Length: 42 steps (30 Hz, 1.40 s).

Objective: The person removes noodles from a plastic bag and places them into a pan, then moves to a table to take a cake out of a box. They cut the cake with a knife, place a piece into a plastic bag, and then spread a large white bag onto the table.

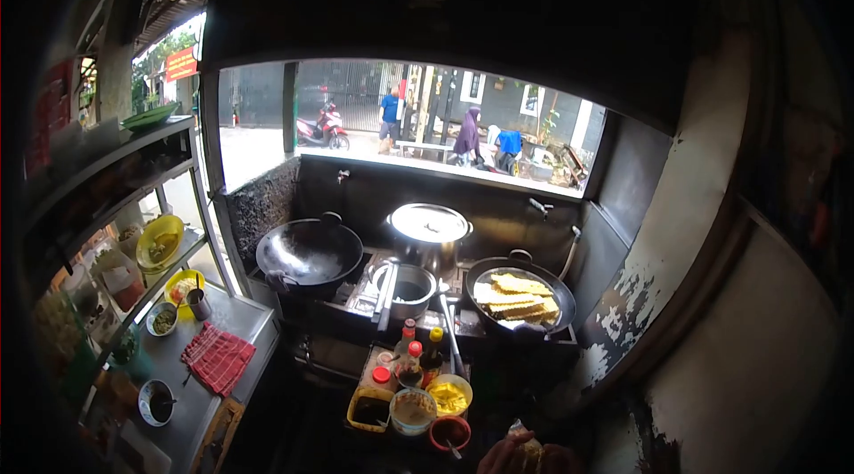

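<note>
At the bottom edge of the head view, my left hand [503, 454] is closed around a clear plastic packet [533, 451] with something yellowish inside. My right hand [559, 459] is in shadow against the packet's other side, its fingers curled. Both hands are partly cut off by the frame. Just left of them sits a small red bowl [450, 433] with a spoon in it. Behind it are a tub of yellow stuff [449, 397] and a white tub [414, 412]. Further back, a wok [563, 318] holds long golden pieces of food [516, 297] in oil.
An empty-looking dark wok [309, 252], a lidded steel pot [431, 225] and an open pot [411, 289] stand on the stove. Sauce bottles [433, 351] crowd the small stand. A red cloth [219, 358] and bowls lie on the metal counter [245, 332] at left.
</note>
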Each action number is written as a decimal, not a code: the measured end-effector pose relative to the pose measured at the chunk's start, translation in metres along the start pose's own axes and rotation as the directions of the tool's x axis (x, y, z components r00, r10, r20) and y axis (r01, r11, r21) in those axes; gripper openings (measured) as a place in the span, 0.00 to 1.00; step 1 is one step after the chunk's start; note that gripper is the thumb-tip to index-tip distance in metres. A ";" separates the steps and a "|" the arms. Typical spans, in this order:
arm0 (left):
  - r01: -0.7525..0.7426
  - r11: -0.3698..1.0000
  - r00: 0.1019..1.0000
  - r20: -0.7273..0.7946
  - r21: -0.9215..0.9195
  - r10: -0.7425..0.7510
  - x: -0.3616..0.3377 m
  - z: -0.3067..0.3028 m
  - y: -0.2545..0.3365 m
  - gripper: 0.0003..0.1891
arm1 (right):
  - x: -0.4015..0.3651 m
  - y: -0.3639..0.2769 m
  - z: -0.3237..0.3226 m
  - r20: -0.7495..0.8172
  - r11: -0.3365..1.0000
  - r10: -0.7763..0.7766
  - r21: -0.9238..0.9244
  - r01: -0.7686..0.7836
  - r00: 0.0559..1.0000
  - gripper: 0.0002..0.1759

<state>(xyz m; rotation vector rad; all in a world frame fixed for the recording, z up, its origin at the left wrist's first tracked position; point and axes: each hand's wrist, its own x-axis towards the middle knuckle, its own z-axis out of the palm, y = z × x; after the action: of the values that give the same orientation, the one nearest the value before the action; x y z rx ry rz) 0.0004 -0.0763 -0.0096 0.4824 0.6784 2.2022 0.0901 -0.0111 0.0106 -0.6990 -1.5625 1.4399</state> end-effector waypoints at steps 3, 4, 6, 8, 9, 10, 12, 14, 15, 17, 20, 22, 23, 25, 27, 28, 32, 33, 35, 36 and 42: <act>0.130 0.982 0.991 0.009 -0.136 -0.130 0.001 0.004 0.006 0.16 | -0.002 0.006 0.000 -0.015 0.999 0.040 0.022 -0.039 0.999 0.20; 0.123 0.987 0.992 -0.006 -0.107 -0.124 -0.001 0.012 0.014 0.16 | -0.002 0.006 0.000 -0.020 0.998 0.055 0.027 -0.054 0.998 0.20; 0.088 0.996 0.995 -0.040 -0.024 -0.089 -0.006 0.026 0.031 0.16 | -0.003 0.009 0.000 -0.023 0.997 0.069 0.038 -0.069 0.997 0.21; 0.046 0.997 0.997 -0.069 0.067 -0.042 -0.011 0.038 0.044 0.16 | -0.005 0.011 -0.001 -0.024 0.995 0.087 0.047 -0.085 0.996 0.21; 0.031 0.994 0.996 -0.084 0.104 -0.022 -0.013 0.042 0.048 0.16 | -0.005 0.011 -0.001 -0.026 0.994 0.092 0.053 -0.091 0.995 0.21; 0.009 0.991 0.996 -0.094 0.135 0.003 -0.014 0.046 0.051 0.16 | -0.006 0.012 -0.002 -0.024 0.993 0.099 0.062 -0.098 0.995 0.21; -0.107 0.948 0.990 -0.051 0.301 0.128 -0.011 0.040 0.044 0.16 | -0.008 0.014 -0.003 -0.024 0.992 0.108 0.075 -0.106 0.994 0.22; -0.220 0.865 0.970 0.011 0.452 0.242 -0.011 0.036 0.039 0.16 | -0.010 0.014 -0.003 -0.024 0.991 0.111 0.078 -0.109 0.994 0.22; -0.250 0.845 0.962 0.026 0.473 0.271 -0.011 0.037 0.040 0.16 | -0.011 0.013 -0.002 -0.032 0.985 0.137 0.108 -0.132 0.990 0.22; -0.276 0.825 0.954 0.034 0.494 0.299 -0.013 0.037 0.041 0.17 | -0.012 0.014 -0.002 -0.035 0.978 0.167 0.133 -0.161 0.985 0.22; -0.073 0.934 0.994 -0.053 0.348 0.098 -0.011 0.034 0.040 0.17 | -0.010 0.015 0.001 0.031 0.904 0.177 0.390 -0.175 0.984 0.23; 0.104 0.993 0.992 -0.083 0.059 -0.099 -0.005 0.027 0.032 0.17 | -0.007 0.004 0.009 0.018 0.884 0.172 0.438 -0.162 0.985 0.23; 0.107 0.993 0.991 -0.087 0.056 -0.102 -0.001 0.018 0.022 0.17 | -0.006 -0.004 0.012 0.011 0.876 0.167 0.458 -0.154 0.986 0.23; -0.070 0.949 0.997 0.007 0.307 0.071 0.003 0.003 0.004 0.17 | -0.003 -0.021 0.020 0.001 0.864 0.151 0.486 -0.132 0.989 0.23; -0.072 0.975 0.996 -0.029 0.209 0.080 0.002 0.006 0.003 0.18 | -0.004 -0.035 0.026 -0.007 0.850 0.142 0.514 -0.118 0.990 0.23; -0.086 0.990 0.995 -0.050 0.114 0.092 0.005 0.008 0.005 0.18 | -0.003 -0.041 0.028 -0.013 0.838 0.134 0.535 -0.106 0.991 0.23; -0.175 0.960 0.981 0.118 0.217 0.152 0.004 -0.008 -0.022 0.21 | 0.009 0.002 0.011 -0.121 0.790 0.148 0.612 -0.044 0.981 0.22; -0.137 0.987 0.983 0.136 0.084 0.125 0.004 0.003 -0.010 0.22 | 0.014 0.006 0.005 -0.038 0.545 0.194 0.835 -0.075 0.980 0.22; -0.094 0.994 0.984 0.149 -0.056 0.101 0.008 0.015 0.003 0.24 | 0.017 0.001 0.001 0.060 0.246 0.216 0.963 -0.113 0.975 0.22; -0.073 0.996 0.991 0.108 -0.054 0.079 0.009 0.017 0.008 0.25 | 0.019 -0.009 0.002 -0.079 0.610 0.168 0.791 -0.041 0.983 0.22; 0.123 0.976 0.992 0.050 -0.180 -0.116 0.017 0.014 0.021 0.29 | 0.016 -0.010 0.005 0.002 0.534 0.113 0.843 -0.062 0.994 0.23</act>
<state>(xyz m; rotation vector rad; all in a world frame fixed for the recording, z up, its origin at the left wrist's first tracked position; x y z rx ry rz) -0.0147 -0.0713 0.0163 0.3797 0.4666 2.1110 0.0799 -0.0015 0.0245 -0.1997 -0.5945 1.9854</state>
